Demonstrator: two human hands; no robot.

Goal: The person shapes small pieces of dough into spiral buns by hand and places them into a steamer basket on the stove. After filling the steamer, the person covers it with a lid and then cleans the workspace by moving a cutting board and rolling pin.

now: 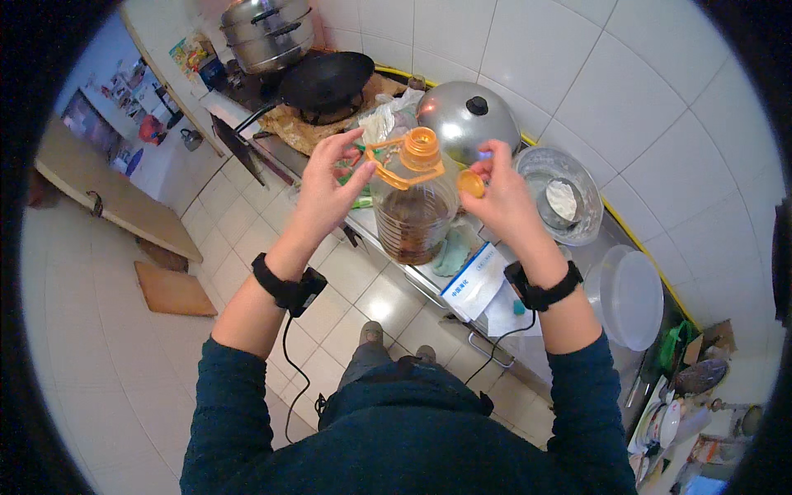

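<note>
A large clear plastic jug (411, 226) with dark brown liquid in it stands at the counter's front edge. Its orange neck (423, 145) is uncapped, and an orange carrying handle (396, 179) rings it. Around the left end of this handle are the thumb and fingers of my left hand (331, 179). The thumb tip meets the handle, but whether the fingers grip it is unclear. To the right of the neck, my right hand (504, 198) pinches a round orange cap (471, 184) between thumb and fingers.
Behind the jug sits a domed metal lid (467, 120). A black wok (328, 80) and a stacked steamer (269, 37) occupy the stove. At right are a basin (591, 213) holding a bowl of white powder (562, 201), and a plastic tub (634, 297). A printed packet (473, 281) lies nearer me.
</note>
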